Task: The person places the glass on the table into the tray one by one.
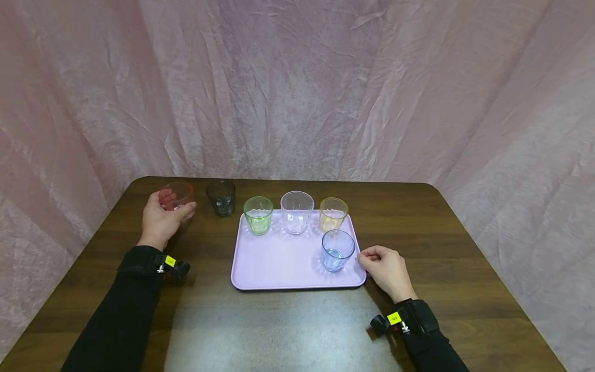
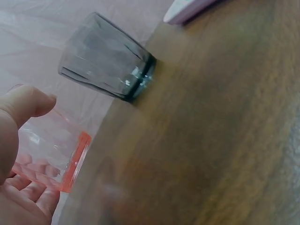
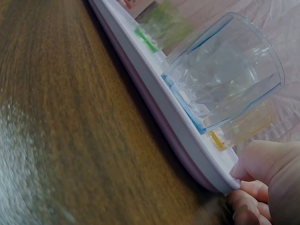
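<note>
My left hand [image 1: 160,219] grips a clear pinkish-red glass [image 1: 182,192] at the far left of the table, thumb on one side and fingers on the other. In the left wrist view the glass [image 2: 70,164] seems slightly off the tabletop. Just right of it stands a dark grey glass [image 1: 222,199], upright. My right hand [image 1: 387,268] pinches the right rim of the lilac tray [image 1: 274,276], its thumb [image 3: 253,161] over the edge. On the tray stand a green glass [image 1: 258,217], a clear glass [image 1: 296,214], a yellow glass [image 1: 332,214] and a blue glass [image 1: 337,251].
The brown wooden table [image 1: 465,289] extends on both sides of the tray and in front of it. Behind the table's far edge hangs a pink velvet curtain [image 1: 297,93]. The blue glass stands nearest my right hand.
</note>
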Motion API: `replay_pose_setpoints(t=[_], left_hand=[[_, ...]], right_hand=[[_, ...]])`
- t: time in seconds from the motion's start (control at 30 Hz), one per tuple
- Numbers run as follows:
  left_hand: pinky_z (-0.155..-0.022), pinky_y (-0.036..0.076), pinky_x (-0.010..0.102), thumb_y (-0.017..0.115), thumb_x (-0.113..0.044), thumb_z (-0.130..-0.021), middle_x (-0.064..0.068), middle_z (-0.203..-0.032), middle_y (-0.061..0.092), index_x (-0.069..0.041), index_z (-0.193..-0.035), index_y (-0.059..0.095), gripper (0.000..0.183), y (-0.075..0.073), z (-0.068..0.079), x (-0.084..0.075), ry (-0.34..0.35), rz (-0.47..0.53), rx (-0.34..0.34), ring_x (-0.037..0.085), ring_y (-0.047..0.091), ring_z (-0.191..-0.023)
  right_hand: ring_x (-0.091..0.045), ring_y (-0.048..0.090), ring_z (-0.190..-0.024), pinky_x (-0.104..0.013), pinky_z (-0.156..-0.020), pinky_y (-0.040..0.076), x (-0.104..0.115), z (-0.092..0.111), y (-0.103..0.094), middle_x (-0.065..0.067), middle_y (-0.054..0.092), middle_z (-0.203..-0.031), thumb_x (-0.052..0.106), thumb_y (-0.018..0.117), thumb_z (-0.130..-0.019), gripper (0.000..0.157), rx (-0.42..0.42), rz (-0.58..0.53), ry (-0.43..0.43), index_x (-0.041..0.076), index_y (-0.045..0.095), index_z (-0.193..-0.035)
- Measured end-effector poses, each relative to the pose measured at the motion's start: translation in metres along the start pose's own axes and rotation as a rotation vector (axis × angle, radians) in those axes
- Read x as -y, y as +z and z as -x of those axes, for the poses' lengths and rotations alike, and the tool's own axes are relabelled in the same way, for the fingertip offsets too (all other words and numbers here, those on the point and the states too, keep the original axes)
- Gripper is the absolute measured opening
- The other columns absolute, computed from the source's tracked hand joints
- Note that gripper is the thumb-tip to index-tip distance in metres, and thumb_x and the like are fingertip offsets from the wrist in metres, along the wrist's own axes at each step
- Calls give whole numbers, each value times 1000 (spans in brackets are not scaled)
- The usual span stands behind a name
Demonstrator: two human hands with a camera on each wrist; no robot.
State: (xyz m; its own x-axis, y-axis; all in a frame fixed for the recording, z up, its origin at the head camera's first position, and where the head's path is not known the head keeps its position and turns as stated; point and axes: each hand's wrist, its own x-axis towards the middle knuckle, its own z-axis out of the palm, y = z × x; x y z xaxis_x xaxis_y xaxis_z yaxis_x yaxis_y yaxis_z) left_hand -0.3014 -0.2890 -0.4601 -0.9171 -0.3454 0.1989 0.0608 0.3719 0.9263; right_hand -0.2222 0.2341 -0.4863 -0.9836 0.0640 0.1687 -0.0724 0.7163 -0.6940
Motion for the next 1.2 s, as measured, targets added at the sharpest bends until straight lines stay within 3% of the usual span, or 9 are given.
replay_pose_setpoints(t=[0.3,0.5,0.97,1.2], left_hand=[[-76,48,9,83,-15,-83,16,-132,40,4,-142,31,81,-9,5,-18,-7,69,29,28,41,-119],[-79,44,8,84,-22,-82,15,-133,42,1,-143,33,84,-15,7,-24,1,11,39,29,42,-120],[-99,40,31,81,-33,-84,16,-141,39,-1,-147,29,88,-27,18,-47,11,-37,100,28,39,-124],[-98,40,36,81,-34,-84,17,-140,40,0,-147,30,89,-29,23,-61,48,-37,131,28,41,-123]], right_hand=[[-13,60,-65,-32,-61,49,-2,-1,1,2,69,-72,24,75,-85,14,-6,5,-2,10,74,-86],[-13,60,-66,-31,-61,49,-2,-1,1,2,69,-73,24,75,-86,15,4,4,4,9,74,-87],[-15,58,-66,-31,-60,48,-2,0,2,1,68,-74,25,74,-87,17,4,15,15,8,74,-88],[-15,58,-65,-31,-59,48,-1,0,1,1,68,-74,24,75,-87,17,1,19,9,8,74,-88]])
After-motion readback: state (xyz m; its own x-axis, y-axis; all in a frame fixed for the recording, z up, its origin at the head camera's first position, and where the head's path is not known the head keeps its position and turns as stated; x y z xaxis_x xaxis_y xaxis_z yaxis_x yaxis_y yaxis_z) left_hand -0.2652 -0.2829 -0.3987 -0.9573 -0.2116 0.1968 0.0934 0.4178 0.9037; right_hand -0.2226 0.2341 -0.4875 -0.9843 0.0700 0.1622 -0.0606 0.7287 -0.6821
